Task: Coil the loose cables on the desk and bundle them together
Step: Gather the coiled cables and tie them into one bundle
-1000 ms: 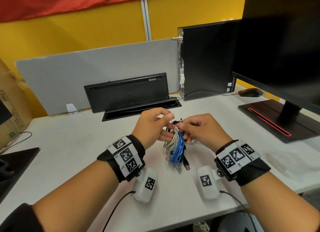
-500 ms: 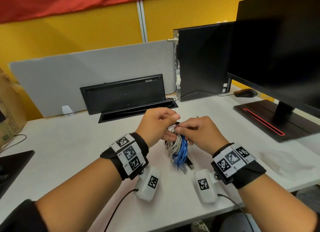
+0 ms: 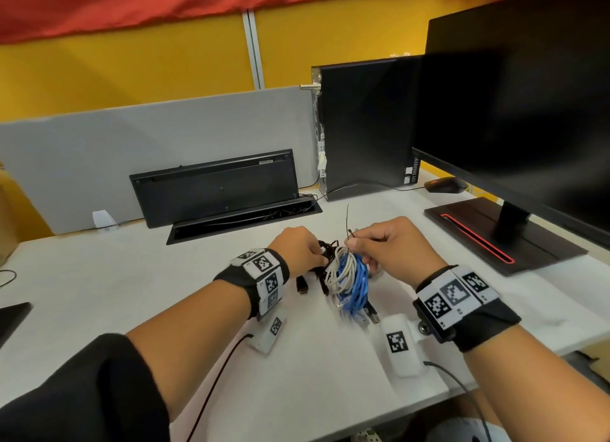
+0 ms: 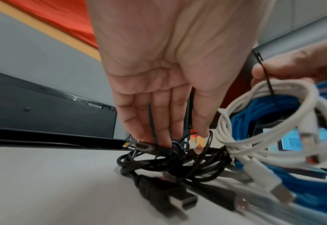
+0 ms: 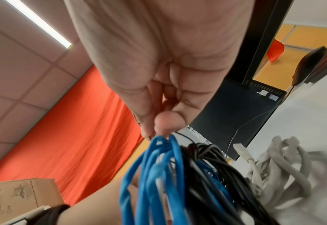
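The left hand [image 4: 170, 79] has let go of the black cable tie [image 3: 348, 222] and now reaches, fingers straight, to the black cables [image 4: 170, 161] on the table [image 3: 132, 296]. The right hand [image 3: 392, 243] pinches the tie above the white [image 3: 336, 270] and blue coils [image 3: 355, 285], so the bundle probably isn't cinched yet.

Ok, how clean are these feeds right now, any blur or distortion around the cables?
Head view: evenly lit, mostly sharp, wide-angle bending at the monitor; slight smear at the blue cable ends. Left wrist view: left hand fairly crisp, near black cable plugs and foreground soft. Right wrist view: right hand fills the frame, blue loops and the grey cable motion-blurred.
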